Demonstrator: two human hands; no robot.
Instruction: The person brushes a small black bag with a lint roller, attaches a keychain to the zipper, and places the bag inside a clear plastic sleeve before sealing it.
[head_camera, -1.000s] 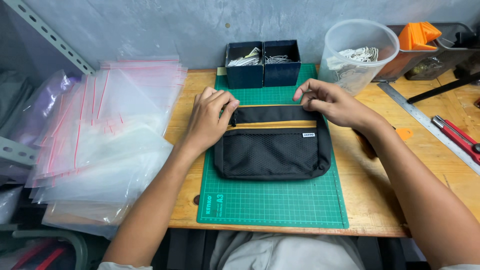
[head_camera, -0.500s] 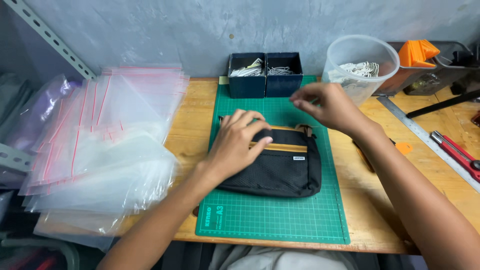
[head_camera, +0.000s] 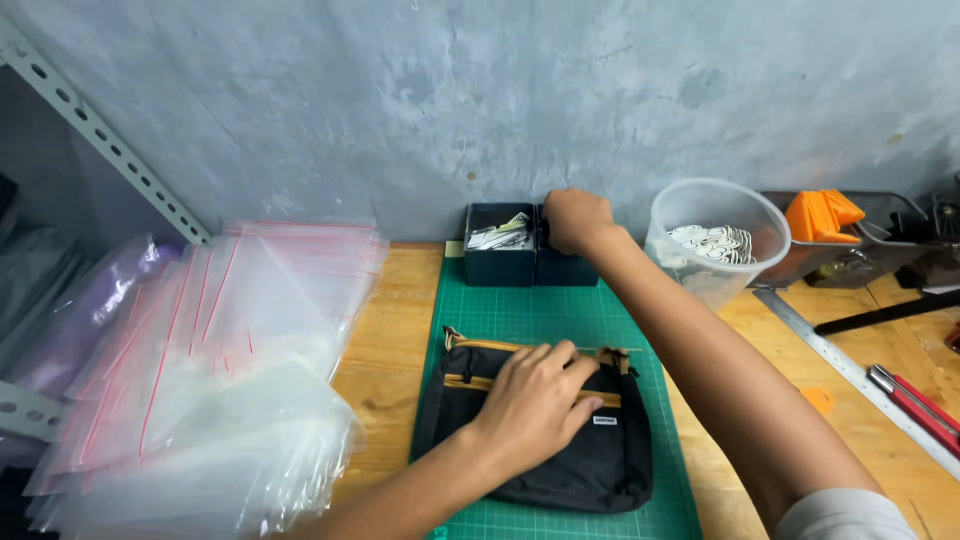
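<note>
Left hand (head_camera: 535, 400) flat on black pouch (head_camera: 560, 455), fingers spread, pressing — not gripping. Pouch lies on green cutting mat (head_camera: 560, 315) on the bench (head_camera: 385, 330). Right hand (head_camera: 577, 220) reaches into dark blue box (head_camera: 560, 262) by the wall — its grip can't be seen. Plastic bags (head_camera: 220, 370) stacked left.

Rough plastered wall (head_camera: 420, 110), pale grey-blue, mottled and scuffed, filling the upper half of the head view. Perforated grey metal shelving upright (head_camera: 100, 135) slanting down across the wall at far left, with a second slotted bracket (head_camera: 25, 410) lower at the left edge. Wooden workbench (head_camera: 385, 340), light varnished grain, set against the wall's foot. Soft, even light, no hard shadows. Dim dark recess behind the upright at far left. No window or floor in view.
</note>
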